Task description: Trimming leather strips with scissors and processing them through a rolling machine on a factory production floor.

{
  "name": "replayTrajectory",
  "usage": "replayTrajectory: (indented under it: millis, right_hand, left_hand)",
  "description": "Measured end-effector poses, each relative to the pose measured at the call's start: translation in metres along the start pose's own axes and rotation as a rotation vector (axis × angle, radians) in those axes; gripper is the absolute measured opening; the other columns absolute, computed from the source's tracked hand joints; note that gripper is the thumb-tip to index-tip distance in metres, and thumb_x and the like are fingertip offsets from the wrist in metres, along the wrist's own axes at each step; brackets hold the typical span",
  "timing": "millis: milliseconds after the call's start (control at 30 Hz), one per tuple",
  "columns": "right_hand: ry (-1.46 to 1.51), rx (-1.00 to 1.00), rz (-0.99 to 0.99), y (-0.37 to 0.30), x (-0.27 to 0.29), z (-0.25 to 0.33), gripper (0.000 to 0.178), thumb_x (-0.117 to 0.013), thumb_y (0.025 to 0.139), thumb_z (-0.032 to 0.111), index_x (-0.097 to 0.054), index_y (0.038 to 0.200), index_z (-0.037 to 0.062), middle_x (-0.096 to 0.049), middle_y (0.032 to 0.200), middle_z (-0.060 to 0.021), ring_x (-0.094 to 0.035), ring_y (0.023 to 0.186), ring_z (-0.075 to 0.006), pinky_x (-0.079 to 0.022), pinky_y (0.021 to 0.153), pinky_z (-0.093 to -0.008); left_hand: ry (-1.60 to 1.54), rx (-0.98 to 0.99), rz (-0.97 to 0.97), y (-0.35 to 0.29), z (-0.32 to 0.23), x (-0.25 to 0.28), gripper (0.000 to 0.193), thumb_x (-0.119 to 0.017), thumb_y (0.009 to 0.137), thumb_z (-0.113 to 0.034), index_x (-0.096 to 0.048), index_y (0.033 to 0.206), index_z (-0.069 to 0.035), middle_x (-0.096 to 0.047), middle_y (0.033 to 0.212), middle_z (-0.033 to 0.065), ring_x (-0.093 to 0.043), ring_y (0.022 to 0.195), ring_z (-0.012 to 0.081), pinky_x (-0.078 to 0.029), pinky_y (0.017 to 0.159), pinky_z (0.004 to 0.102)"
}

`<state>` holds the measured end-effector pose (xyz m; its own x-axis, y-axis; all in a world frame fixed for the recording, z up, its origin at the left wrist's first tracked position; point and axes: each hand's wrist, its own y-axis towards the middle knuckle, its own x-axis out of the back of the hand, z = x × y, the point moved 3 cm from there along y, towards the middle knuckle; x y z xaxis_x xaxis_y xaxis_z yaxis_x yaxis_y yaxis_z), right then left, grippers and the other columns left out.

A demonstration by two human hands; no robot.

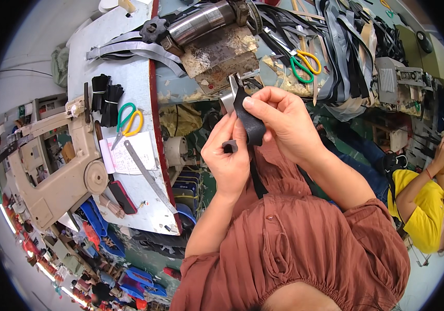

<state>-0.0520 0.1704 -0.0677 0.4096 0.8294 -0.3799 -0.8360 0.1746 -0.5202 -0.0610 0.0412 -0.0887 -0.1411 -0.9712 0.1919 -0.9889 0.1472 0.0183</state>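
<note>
While our right hand [279,122] pinches the black strap [250,124] and our left hand [227,155] grips a small black loop [230,146], the strap may slip toward the metal guide [231,90] at 12 o'clock.

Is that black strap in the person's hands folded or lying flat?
Folded. The black strap bends over under the right hand thumb, while the left hand pinches its lower end.

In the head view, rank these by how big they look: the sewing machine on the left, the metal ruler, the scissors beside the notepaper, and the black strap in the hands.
1. Sewing machine, clearly largest.
2. Metal ruler.
3. Black strap and scissors: they look about alike, and the strap is nearer the camera and partly hidden by the right hand, so no ranking.
</note>
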Motion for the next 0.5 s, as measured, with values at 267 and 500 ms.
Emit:
replayTrajectory:
  millis: [267,500]
  right_hand:
    - [-0.165,0.353,-0.116,0.007,-0.001,-0.010,0.014,-0.067,0.084,0.013,-0.058,0.082,0.0019,-0.059,0.072,0.0006,-0.053,0.064,-0.0035,-0.044,0.057,-0.0187]
    - [-0.153,0.411,-0.186,0.006,-0.001,-0.012,0.013,-0.067,0.084,0.013,-0.060,0.085,0.0012,-0.059,0.073,0.0008,-0.054,0.066,-0.0041,-0.044,0.061,-0.0189]
  left_hand:
    - [0.056,-0.117,0.046,-0.002,-0.006,-0.001,0.014,-0.060,0.083,-0.001,-0.065,0.095,0.004,-0.065,0.095,0.0188,-0.064,0.087,0.0280,-0.049,0.076,0.0326]
    - [0.027,-0.083,0.065,-0.002,-0.015,-0.002,0.011,-0.069,0.079,-0.006,-0.062,0.079,0.003,-0.062,0.081,0.0117,-0.054,0.061,0.0133,-0.041,0.053,0.0235]
